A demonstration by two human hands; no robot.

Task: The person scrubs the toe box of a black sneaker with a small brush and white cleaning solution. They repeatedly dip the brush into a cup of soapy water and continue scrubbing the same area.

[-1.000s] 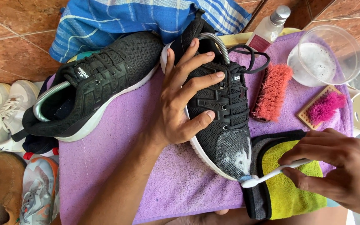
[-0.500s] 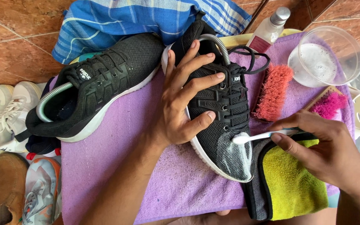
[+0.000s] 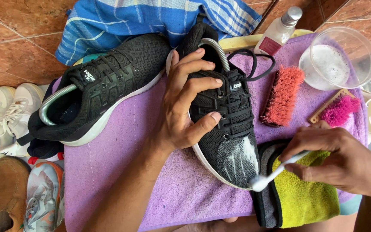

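Left hand (image 3: 185, 107) clamps a black sneaker (image 3: 224, 129) on the purple towel (image 3: 121, 172); right hand (image 3: 340, 159), closed around a white toothbrush (image 3: 275, 172), scrubs its foamy toe. Hard strokes could flick suds onto the yellow cloth (image 3: 305, 193).

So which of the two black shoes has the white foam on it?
The black shoe on the right, held by the left hand, has white foam on its toe, where the toothbrush touches. The other black shoe lies foam-free on the left.

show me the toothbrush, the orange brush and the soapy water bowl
toothbrush (image 3: 275, 170), head view, on its white handle below the right hand
orange brush (image 3: 282, 95), head view, middle of the bristles
soapy water bowl (image 3: 357, 41), head view, on its clear rim
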